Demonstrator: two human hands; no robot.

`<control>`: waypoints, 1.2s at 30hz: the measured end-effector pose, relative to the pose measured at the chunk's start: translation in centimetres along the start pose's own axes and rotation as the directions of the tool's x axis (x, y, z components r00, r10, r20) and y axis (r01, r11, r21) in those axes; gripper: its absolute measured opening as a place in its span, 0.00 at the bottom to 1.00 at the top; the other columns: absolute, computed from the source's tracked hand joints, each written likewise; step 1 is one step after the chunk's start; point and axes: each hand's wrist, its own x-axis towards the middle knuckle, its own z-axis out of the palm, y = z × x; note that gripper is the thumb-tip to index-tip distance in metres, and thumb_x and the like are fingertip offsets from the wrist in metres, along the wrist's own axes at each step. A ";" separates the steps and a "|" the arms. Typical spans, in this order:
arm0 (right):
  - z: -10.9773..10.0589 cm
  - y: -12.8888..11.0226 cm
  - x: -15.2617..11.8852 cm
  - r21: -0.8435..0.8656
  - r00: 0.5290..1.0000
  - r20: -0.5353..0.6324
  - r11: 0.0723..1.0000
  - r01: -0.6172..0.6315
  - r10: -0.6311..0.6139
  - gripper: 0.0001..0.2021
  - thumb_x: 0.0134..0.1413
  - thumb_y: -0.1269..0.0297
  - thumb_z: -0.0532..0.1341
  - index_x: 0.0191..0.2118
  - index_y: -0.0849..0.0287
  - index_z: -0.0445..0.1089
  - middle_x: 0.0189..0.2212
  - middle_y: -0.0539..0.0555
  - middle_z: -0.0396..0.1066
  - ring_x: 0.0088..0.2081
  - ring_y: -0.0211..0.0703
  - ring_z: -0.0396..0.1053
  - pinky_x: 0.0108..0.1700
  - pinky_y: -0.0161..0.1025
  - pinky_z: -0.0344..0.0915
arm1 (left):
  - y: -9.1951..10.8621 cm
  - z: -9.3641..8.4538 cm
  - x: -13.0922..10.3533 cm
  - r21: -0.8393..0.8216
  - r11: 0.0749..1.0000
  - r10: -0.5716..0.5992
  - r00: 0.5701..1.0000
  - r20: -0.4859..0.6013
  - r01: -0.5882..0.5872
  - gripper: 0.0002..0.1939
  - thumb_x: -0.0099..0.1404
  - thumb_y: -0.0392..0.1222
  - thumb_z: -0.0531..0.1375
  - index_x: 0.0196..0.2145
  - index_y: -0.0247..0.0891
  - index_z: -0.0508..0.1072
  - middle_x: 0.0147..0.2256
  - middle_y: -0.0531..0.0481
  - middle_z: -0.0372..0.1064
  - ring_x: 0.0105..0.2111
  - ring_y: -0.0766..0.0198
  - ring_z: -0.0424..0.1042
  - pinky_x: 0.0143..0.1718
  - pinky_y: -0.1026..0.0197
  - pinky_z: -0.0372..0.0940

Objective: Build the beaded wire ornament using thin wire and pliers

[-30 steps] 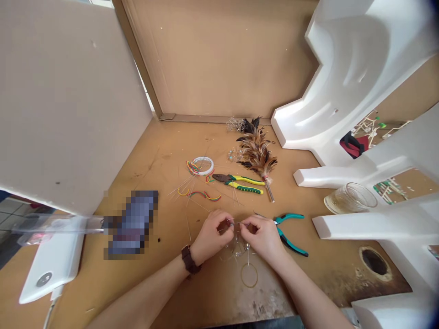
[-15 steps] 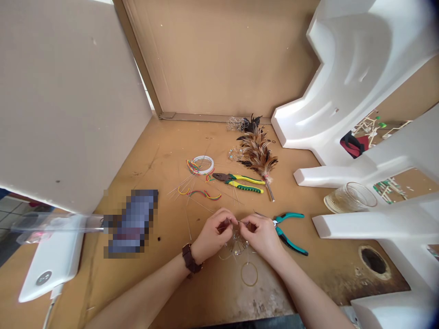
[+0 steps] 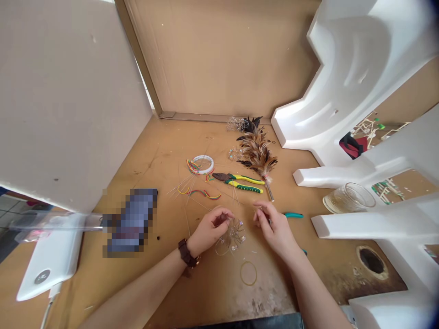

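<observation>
My left hand (image 3: 214,226) is closed in a pinch on a tangle of thin wire with small clear beads (image 3: 234,237), which hangs below and to the right of its fingertips. Apart from it, on the right, my right hand (image 3: 272,224) has its fingers curled and thumb drawn in; whatever they hold, if anything, I cannot make out. Teal-handled pliers (image 3: 294,214) lie partly hidden behind that hand. Nearer to me, a thin yellowish ring (image 3: 248,273) rests on the table.
Yellow-green pliers (image 3: 245,182), a feather duster (image 3: 257,153), a white ring (image 3: 211,165) with coloured cords, and loose wires lie farther back. At left are a blurred phone (image 3: 133,221) and white power bank (image 3: 51,260). A glass (image 3: 350,197) stands among white plastic chair-like parts (image 3: 346,228).
My hands have come apart: the right one has moved right, covering more of the teal pliers. The beaded wire has stayed with my left hand, now more in sight.
</observation>
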 end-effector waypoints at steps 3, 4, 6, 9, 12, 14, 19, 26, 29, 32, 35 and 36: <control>-0.4 -1.1 -0.4 0.004 0.997 0.078 1.000 -0.009 0.008 0.13 0.59 0.65 0.47 0.50 0.57 0.52 0.22 0.47 0.64 0.25 0.37 0.64 0.30 0.34 0.61 | -0.2 0.0 0.0 -0.042 0.998 -0.042 0.999 0.010 0.042 0.07 0.56 0.35 0.54 0.34 0.35 0.68 0.31 0.51 0.63 0.32 0.67 0.63 0.35 0.65 0.59; -0.5 -1.4 -0.5 -0.005 0.995 0.097 1.000 -0.012 0.012 0.13 0.59 0.65 0.48 0.49 0.57 0.52 0.22 0.46 0.64 0.24 0.37 0.64 0.30 0.33 0.61 | -0.2 0.0 0.0 -0.052 0.997 -0.053 0.998 0.016 0.053 0.07 0.56 0.35 0.54 0.34 0.35 0.68 0.31 0.51 0.63 0.31 0.67 0.63 0.35 0.65 0.59; -0.6 -1.8 -0.6 -0.038 0.992 0.127 0.999 -0.012 0.017 0.09 0.60 0.64 0.48 0.46 0.57 0.56 0.23 0.47 0.65 0.25 0.37 0.64 0.29 0.33 0.60 | -0.2 0.1 0.0 -0.069 0.995 -0.069 0.997 0.030 0.071 0.07 0.56 0.36 0.55 0.34 0.35 0.68 0.31 0.51 0.63 0.31 0.67 0.63 0.35 0.65 0.59; -0.3 -1.6 -0.5 -0.100 0.983 0.172 0.992 0.076 -0.058 0.08 0.60 0.65 0.48 0.39 0.57 0.62 0.28 0.50 0.68 0.29 0.37 0.66 0.32 0.33 0.61 | -0.2 0.2 0.0 -0.096 0.991 -0.091 0.995 0.046 0.095 0.07 0.56 0.36 0.55 0.34 0.35 0.67 0.30 0.52 0.64 0.31 0.68 0.63 0.35 0.65 0.59; 0.3 -1.1 -0.3 -0.162 0.957 0.201 0.957 0.242 -0.208 0.09 0.59 0.67 0.50 0.38 0.57 0.66 0.30 0.53 0.69 0.32 0.39 0.66 0.35 0.35 0.61 | -0.1 0.2 -0.1 -0.113 0.988 -0.099 0.993 0.064 0.106 0.07 0.56 0.37 0.56 0.34 0.35 0.67 0.30 0.51 0.64 0.31 0.68 0.63 0.35 0.65 0.59; 0.7 -0.8 -0.3 -0.197 0.941 0.194 0.929 0.314 -0.277 0.10 0.58 0.68 0.50 0.39 0.58 0.68 0.31 0.55 0.69 0.33 0.40 0.66 0.36 0.36 0.62 | -0.1 0.3 -0.1 -0.116 0.989 -0.088 0.993 0.073 0.097 0.07 0.55 0.37 0.56 0.34 0.35 0.67 0.30 0.51 0.64 0.31 0.68 0.63 0.35 0.65 0.59; 1.3 -0.9 -0.4 -0.279 0.923 0.190 0.883 0.379 -0.336 0.12 0.59 0.69 0.49 0.41 0.59 0.68 0.33 0.57 0.69 0.35 0.41 0.65 0.36 0.37 0.63 | -0.1 0.3 -0.2 -0.142 0.985 -0.080 0.991 0.106 0.095 0.09 0.56 0.35 0.55 0.37 0.35 0.67 0.30 0.52 0.63 0.30 0.68 0.62 0.34 0.65 0.58; 1.4 -1.3 -0.5 -0.355 0.903 0.259 0.836 0.418 -0.342 0.11 0.58 0.70 0.50 0.37 0.59 0.70 0.30 0.56 0.68 0.33 0.41 0.64 0.35 0.37 0.61 | 0.2 0.3 -0.2 -0.161 0.980 -0.097 0.989 0.112 0.114 0.13 0.56 0.34 0.55 0.41 0.36 0.64 0.30 0.53 0.61 0.30 0.69 0.63 0.34 0.66 0.59; 1.3 -1.2 -0.5 -0.291 0.921 0.230 0.881 0.374 -0.315 0.09 0.57 0.69 0.52 0.36 0.58 0.70 0.31 0.55 0.67 0.34 0.40 0.65 0.35 0.35 0.61 | 0.0 0.5 -0.2 -0.132 0.985 -0.100 0.991 0.090 0.111 0.12 0.55 0.34 0.55 0.40 0.36 0.63 0.30 0.53 0.61 0.31 0.69 0.63 0.35 0.65 0.59; 1.2 -1.0 -0.4 -0.183 0.947 0.191 0.938 0.294 -0.260 0.08 0.57 0.69 0.53 0.36 0.59 0.68 0.31 0.54 0.67 0.33 0.38 0.65 0.35 0.34 0.61 | -0.1 0.6 -0.5 -0.059 0.995 -0.069 0.990 0.120 0.077 0.10 0.56 0.34 0.54 0.38 0.36 0.63 0.30 0.52 0.62 0.31 0.68 0.63 0.35 0.64 0.60; 1.0 -0.9 -0.2 -0.106 0.961 0.194 0.970 0.220 -0.197 0.07 0.56 0.69 0.52 0.34 0.59 0.68 0.28 0.52 0.67 0.30 0.36 0.64 0.32 0.33 0.61 | 0.3 0.5 -0.8 0.113 0.993 0.012 0.992 0.127 -0.026 0.10 0.57 0.33 0.54 0.38 0.37 0.64 0.32 0.50 0.64 0.33 0.65 0.64 0.37 0.62 0.61; 0.9 -0.9 -0.1 -0.092 0.963 0.200 0.975 0.204 -0.183 0.07 0.56 0.68 0.53 0.34 0.59 0.68 0.28 0.52 0.66 0.29 0.36 0.63 0.31 0.33 0.60 | 0.6 0.5 -0.9 0.178 0.981 0.056 0.991 0.118 -0.077 0.11 0.56 0.33 0.54 0.39 0.37 0.65 0.34 0.49 0.64 0.35 0.64 0.64 0.39 0.61 0.61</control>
